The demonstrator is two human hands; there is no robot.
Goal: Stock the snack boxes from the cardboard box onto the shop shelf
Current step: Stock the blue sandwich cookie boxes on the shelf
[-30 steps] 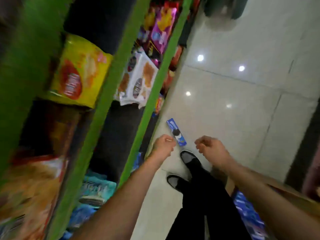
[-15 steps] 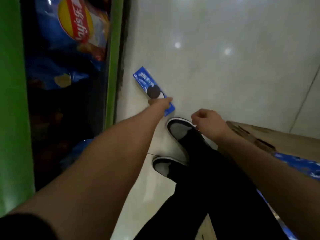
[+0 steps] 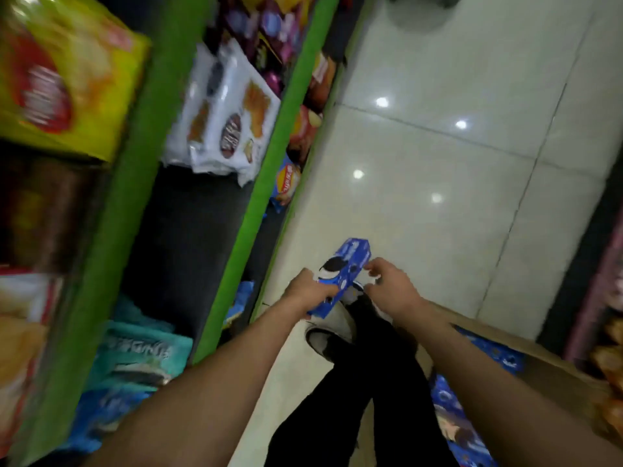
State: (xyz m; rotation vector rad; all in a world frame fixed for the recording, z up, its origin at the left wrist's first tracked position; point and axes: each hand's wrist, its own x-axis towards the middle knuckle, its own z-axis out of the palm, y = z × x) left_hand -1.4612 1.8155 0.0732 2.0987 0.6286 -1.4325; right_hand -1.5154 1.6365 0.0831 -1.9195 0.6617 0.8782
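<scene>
A person holds a blue snack box [image 3: 344, 276] above the tiled floor [image 3: 438, 183] beside the green shop shelf [image 3: 256, 210]. The left hand [image 3: 308, 293] grips the box's lower end, fingers curled round it; the right hand [image 3: 392, 288] pinches its upper edge. The cardboard box [image 3: 553, 369], with more blue packs inside, stands at right (partly behind the forearm). To shelve it well, it seems wise to keep both hands on the box, turn its printed face outward and slide it level into the dark gap on the shelf. Half a second ago the box lay flat on the floor, only the left hand touching it, the right hand curled and holding nothing; now it is lifted.
</scene>
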